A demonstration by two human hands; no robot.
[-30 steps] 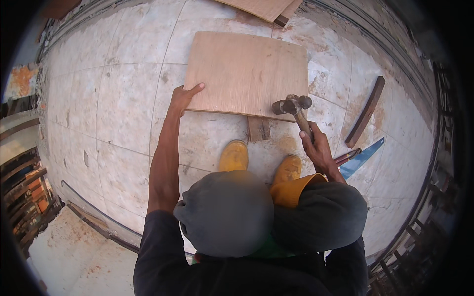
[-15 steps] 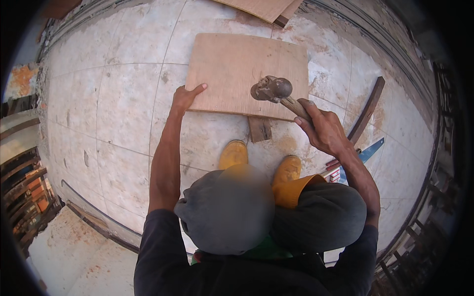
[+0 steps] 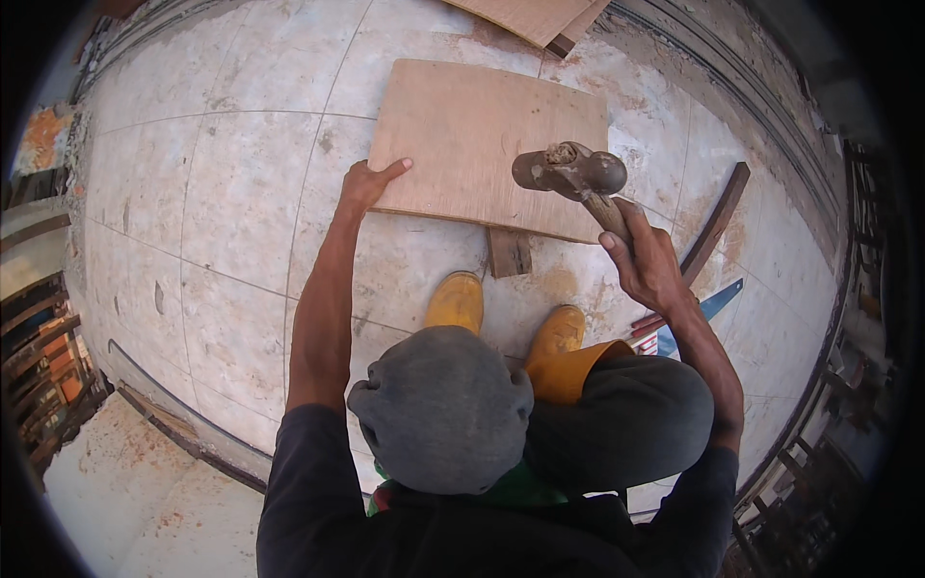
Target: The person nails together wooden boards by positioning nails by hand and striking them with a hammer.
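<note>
A rectangular plywood board point(image 3: 472, 135) lies flat in front of my boots. My left hand point(image 3: 372, 185) grips its left edge near the close corner, thumb on top and the other fingers mostly hidden beneath. My right hand point(image 3: 650, 258) is wrapped around the wooden handle of a hammer point(image 3: 570, 171). The worn, dirty hammer head hangs over the board's right part, apparently apart from the surface. A short wooden block point(image 3: 508, 252) pokes out from under the board's near edge.
Yellow boots point(image 3: 456, 301) stand on the dirty tiled floor point(image 3: 241, 212). Right of my hand lie a dark wooden strip point(image 3: 715, 222) and a saw with a blue blade point(image 3: 721, 300). More plywood point(image 3: 525, 17) lies at the far edge, and a dark thin rod point(image 3: 173, 405) at the left.
The hammer has shifted right, and its head is turned differently and looks larger. My left hand keeps its hold on the board, which sits slightly farther right in the picture.
</note>
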